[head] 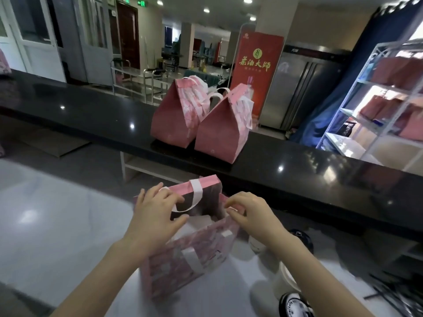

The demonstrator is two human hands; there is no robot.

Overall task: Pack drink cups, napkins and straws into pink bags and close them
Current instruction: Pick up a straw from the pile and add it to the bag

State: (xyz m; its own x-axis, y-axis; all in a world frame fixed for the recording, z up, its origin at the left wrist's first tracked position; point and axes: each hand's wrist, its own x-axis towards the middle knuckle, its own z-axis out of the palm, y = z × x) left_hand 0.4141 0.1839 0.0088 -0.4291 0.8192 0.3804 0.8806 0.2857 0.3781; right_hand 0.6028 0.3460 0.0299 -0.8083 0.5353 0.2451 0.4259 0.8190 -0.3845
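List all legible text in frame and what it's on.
"茶酒大師": red banner, yellow characters.
Smaller line beneath it: too blurred.
Green exit sign: too small to read.
Steel fridge logo: blurred.
Nearest pink bag: no text visible.

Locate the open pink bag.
Head view, low centre: the open pink bag stands between the left hand and right hand, which grip its rim, in front of the black counter.

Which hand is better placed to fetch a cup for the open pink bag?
Probably the right hand: the white cup stands right of the pink bag, under that forearm. The left hand holds the bag's left rim and could steady it.
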